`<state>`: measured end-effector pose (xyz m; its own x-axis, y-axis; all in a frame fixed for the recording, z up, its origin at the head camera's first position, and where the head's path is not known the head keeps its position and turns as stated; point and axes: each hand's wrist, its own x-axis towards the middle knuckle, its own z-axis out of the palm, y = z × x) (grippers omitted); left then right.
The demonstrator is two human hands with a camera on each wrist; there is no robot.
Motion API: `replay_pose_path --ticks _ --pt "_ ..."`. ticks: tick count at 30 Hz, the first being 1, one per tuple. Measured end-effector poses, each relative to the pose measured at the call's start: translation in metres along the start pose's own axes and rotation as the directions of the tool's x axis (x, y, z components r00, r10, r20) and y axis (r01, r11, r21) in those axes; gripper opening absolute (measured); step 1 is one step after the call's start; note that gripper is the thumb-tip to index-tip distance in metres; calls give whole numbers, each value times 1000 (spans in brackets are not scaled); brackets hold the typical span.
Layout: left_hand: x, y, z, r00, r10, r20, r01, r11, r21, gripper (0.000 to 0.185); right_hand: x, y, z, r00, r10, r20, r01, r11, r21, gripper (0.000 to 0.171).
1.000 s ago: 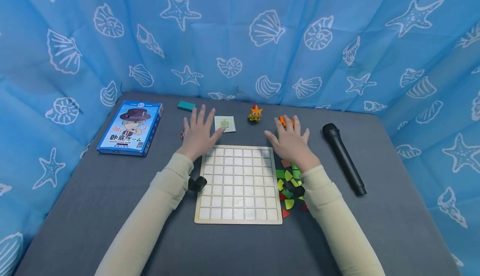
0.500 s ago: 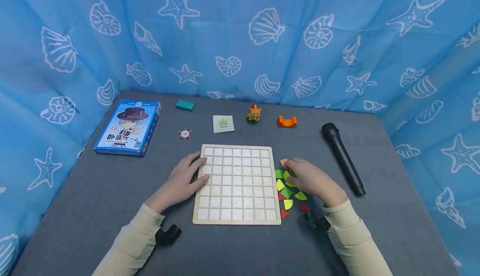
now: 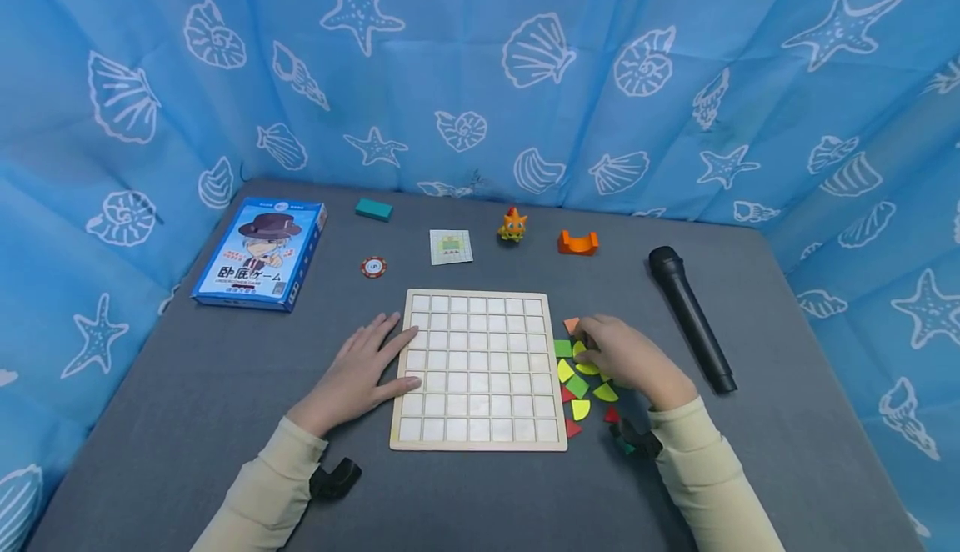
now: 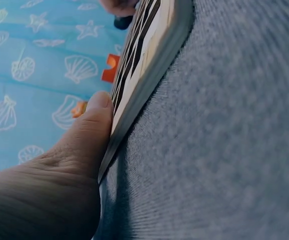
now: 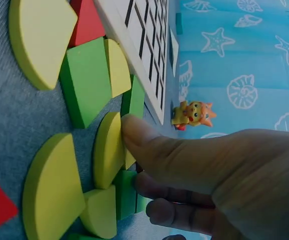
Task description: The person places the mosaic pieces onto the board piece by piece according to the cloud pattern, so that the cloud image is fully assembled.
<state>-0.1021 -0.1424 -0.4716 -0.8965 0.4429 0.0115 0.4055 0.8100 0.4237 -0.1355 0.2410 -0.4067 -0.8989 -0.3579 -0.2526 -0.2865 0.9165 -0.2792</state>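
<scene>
A wooden grid board (image 3: 477,444) with white squares lies flat in the middle of the table. On its left edge rests my left hand (image 3: 358,377), fingers spread and thumb over the rim; the left wrist view shows the thumb (image 4: 87,132) against the board's side. Right of the board my right hand (image 3: 626,356) reaches down among loose blocks. They include a green square (image 3: 577,386), yellow quarter-circles (image 3: 605,393) and an orange piece (image 3: 572,325). In the right wrist view the thumb (image 5: 144,137) meets a yellow block (image 5: 108,152); whether its fingers pinch anything is hidden.
Behind the board lie a poker chip (image 3: 373,267), a printed card (image 3: 451,247), a teal block (image 3: 373,209), a small orange figurine (image 3: 513,226) and an orange arch block (image 3: 578,243). A blue game box (image 3: 258,253) is at left, a black microphone (image 3: 692,318) at right.
Both hands have drawn back from above the board's far side. The left settled on the board's left edge, the right came down to the blocks. Over the last half second they have hardly moved.
</scene>
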Motion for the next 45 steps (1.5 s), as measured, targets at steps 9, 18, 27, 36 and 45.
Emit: replay_pose_path --ticks 9,18,27,36,45 --pt "2 6 -1 999 -37 8 37 999 3 79 -2 4 1 998 -25 -57 21 998 -63 29" --pt "-1 7 0 997 -82 8 82 996 22 80 -3 8 4 983 -145 -110 132 984 -118 23" --pt "-2 6 2 994 -111 8 111 994 3 81 -3 12 7 973 -184 -137 161 973 -167 25" --pt "-3 4 1 994 -109 26 110 994 -23 79 -2 10 7 979 -174 -109 154 974 -165 24" --pt "-4 4 5 997 -80 -20 79 995 -54 76 -3 6 -3 973 -179 -147 148 969 -199 21"
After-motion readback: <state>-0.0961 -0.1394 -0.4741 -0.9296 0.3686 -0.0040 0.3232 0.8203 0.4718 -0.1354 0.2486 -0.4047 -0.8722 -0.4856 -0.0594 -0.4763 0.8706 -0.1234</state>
